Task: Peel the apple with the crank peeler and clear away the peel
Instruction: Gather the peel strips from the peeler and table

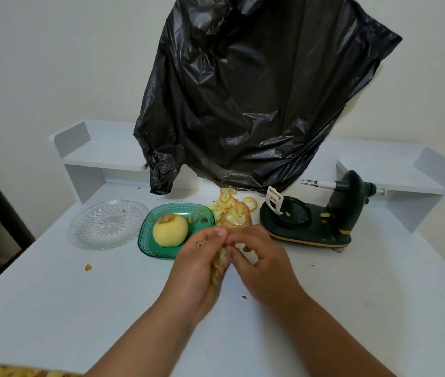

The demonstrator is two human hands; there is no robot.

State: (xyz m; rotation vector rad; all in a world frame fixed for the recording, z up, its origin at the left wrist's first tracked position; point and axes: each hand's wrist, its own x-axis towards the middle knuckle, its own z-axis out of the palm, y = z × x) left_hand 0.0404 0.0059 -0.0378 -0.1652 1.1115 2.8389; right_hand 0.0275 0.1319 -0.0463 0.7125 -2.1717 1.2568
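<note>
A: Apple (170, 230)? 
B: Peeled, in green dish (148, 242). Crank peeler (322, 219) idle at right.
A: Hands? 
B: Left hand (202, 257) cups peel (220, 268); right hand (259, 254) pinches more in.
A: Tip? 
B: Gather the curls (233, 210) behind, bunch tight, then drop in black bag (256, 91).
</note>
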